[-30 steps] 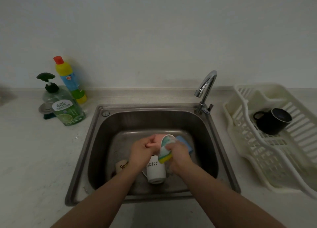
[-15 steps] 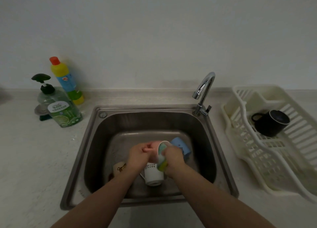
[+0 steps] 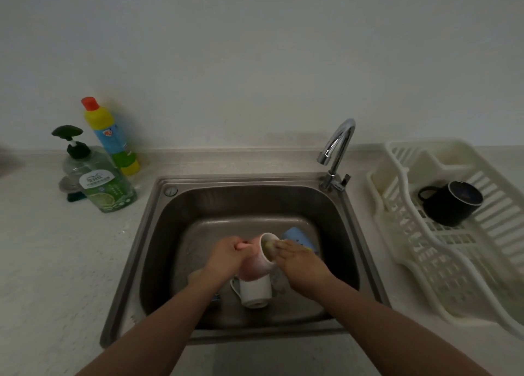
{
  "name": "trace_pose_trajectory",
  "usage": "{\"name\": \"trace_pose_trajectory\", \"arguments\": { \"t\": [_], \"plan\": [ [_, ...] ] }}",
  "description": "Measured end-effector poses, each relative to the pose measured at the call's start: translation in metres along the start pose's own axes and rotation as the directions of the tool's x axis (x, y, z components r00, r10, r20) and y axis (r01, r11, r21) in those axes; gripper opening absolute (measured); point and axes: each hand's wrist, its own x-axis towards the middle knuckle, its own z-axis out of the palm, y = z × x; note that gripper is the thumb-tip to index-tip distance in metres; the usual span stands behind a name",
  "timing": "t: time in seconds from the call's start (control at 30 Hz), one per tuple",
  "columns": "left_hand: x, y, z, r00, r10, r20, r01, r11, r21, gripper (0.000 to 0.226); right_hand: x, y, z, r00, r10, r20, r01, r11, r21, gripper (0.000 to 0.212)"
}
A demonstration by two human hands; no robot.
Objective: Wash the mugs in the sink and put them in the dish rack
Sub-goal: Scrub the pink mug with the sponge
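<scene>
Over the steel sink, my left hand grips the handle of a pink mug, which lies tilted with its mouth toward the right. My right hand holds a sponge pushed into the mug's mouth; most of the sponge is hidden. Below the pink mug a white mug lies on the sink floor. A blue mug shows behind my right hand. A beige mug peeks out under my left wrist. In the cream dish rack on the right a black mug lies on its side.
A chrome tap stands at the sink's back right corner. On the counter to the left stand a green pump bottle of dish soap and a yellow bottle with a red cap. The wall rises right behind the counter.
The sponge has gone from the outside of the pink mug's rim into its mouth, and my right hand has followed it in. My left hand keeps its grip on the handle.
</scene>
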Motion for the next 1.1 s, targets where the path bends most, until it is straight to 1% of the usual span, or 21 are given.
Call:
{"name": "trace_pose_trajectory", "arguments": {
  "t": [0.07,0.13,0.17,0.2,0.27,0.33,0.4,0.47,0.53,0.6,0.63,0.67,0.7,0.77,0.83,0.87,0.9,0.97,1.0,1.03,1.1],
  "plan": [
    [-0.001,-0.005,0.001,0.998,-0.051,-0.027,0.053,0.997,0.059,0.028,-0.008,-0.008,-0.004,0.974,0.22,-0.054,-0.199,0.945,0.26,0.053],
    [-0.003,-0.01,0.005,0.992,-0.111,-0.061,0.111,0.994,-0.009,0.034,-0.009,-0.017,-0.001,0.882,0.459,-0.108,-0.355,0.796,0.491,0.052],
    [-0.004,-0.009,0.007,0.988,-0.136,-0.069,0.132,0.989,-0.07,0.036,-0.009,-0.023,0.002,0.845,0.524,-0.106,-0.373,0.719,0.586,0.054],
    [-0.005,-0.006,0.009,0.985,-0.16,-0.067,0.151,0.98,-0.127,0.039,-0.007,-0.03,0.006,0.834,0.536,-0.131,-0.346,0.693,0.632,0.055],
    [-0.005,0.004,0.013,0.976,-0.217,-0.027,0.203,0.945,-0.257,0.041,-0.005,-0.041,0.02,0.863,0.465,-0.196,-0.285,0.77,0.571,0.063],
    [-0.004,0.016,0.012,0.962,-0.268,0.041,0.26,0.871,-0.416,0.041,-0.014,-0.041,0.029,0.904,0.314,-0.291,-0.181,0.897,0.404,0.07],
    [-0.005,0.021,0.006,0.961,-0.263,0.084,0.272,0.851,-0.45,0.039,-0.031,-0.036,0.025,0.921,0.173,-0.35,-0.073,0.957,0.281,0.062],
    [-0.007,0.023,0.001,0.966,-0.237,0.102,0.258,0.868,-0.424,0.039,-0.033,-0.026,0.009,0.896,0.158,-0.416,-0.082,0.977,0.196,0.056],
    [-0.011,0.026,0.001,0.963,-0.236,0.13,0.269,0.867,-0.42,0.04,-0.017,-0.018,-0.009,0.893,0.212,-0.396,-0.143,0.97,0.196,0.067],
    [-0.014,0.028,0.0,0.963,-0.236,0.13,0.27,0.859,-0.436,0.043,-0.008,-0.019,-0.018,0.926,0.073,-0.369,-0.072,0.997,0.018,0.081],
    [-0.014,0.026,-0.002,0.964,-0.236,0.126,0.267,0.856,-0.443,0.044,-0.012,-0.018,-0.013,0.939,-0.047,-0.34,0.031,0.998,-0.052,0.083],
    [-0.012,0.022,-0.003,0.966,-0.229,0.122,0.26,0.858,-0.443,0.044,-0.021,-0.015,-0.009,0.94,-0.135,-0.313,0.121,0.991,-0.064,0.083],
    [-0.011,0.018,-0.004,0.969,-0.217,0.119,0.247,0.865,-0.436,0.042,-0.031,-0.012,-0.005,0.934,-0.169,-0.314,0.162,0.986,-0.047,0.083],
    [-0.011,0.013,-0.006,0.978,-0.175,0.115,0.208,0.878,-0.432,0.04,-0.034,-0.004,-0.009,0.935,-0.099,-0.341,0.108,0.994,0.006,0.079],
    [-0.011,0.016,-0.008,0.982,-0.143,0.121,0.181,0.892,-0.414,0.044,-0.016,-0.005,-0.021,0.906,-0.048,-0.421,0.069,0.997,0.035,0.057],
    [-0.011,0.017,-0.01,0.983,-0.136,0.121,0.174,0.898,-0.405,0.047,-0.01,-0.01,-0.03,0.906,-0.069,-0.418,0.085,0.996,0.018,0.047],
    [-0.01,0.018,-0.013,0.985,-0.13,0.115,0.166,0.901,-0.4,0.049,-0.01,-0.014,-0.032,0.9,-0.139,-0.413,0.145,0.989,-0.016,0.044],
    [-0.007,0.016,-0.019,0.989,-0.101,0.104,0.132,0.923,-0.36,0.048,-0.027,-0.011,-0.026,0.893,-0.289,-0.345,0.279,0.957,-0.08,0.044],
    [-0.006,0.014,-0.022,0.991,-0.077,0.107,0.109,0.936,-0.335,0.046,-0.037,-0.007,-0.027,0.899,-0.303,-0.316,0.296,0.953,-0.069,0.047],
    [-0.006,0.013,-0.023,0.992,-0.059,0.112,0.091,0.945,-0.314,0.044,-0.041,0.003,-0.025,0.907,-0.241,-0.345,0.259,0.966,0.006,0.048],
    [-0.006,0.014,-0.023,0.991,-0.048,0.124,0.084,0.948,-0.307,0.041,-0.032,0.012,-0.028,0.895,0.002,-0.446,0.061,0.99,0.127,0.051]
  ]
}}
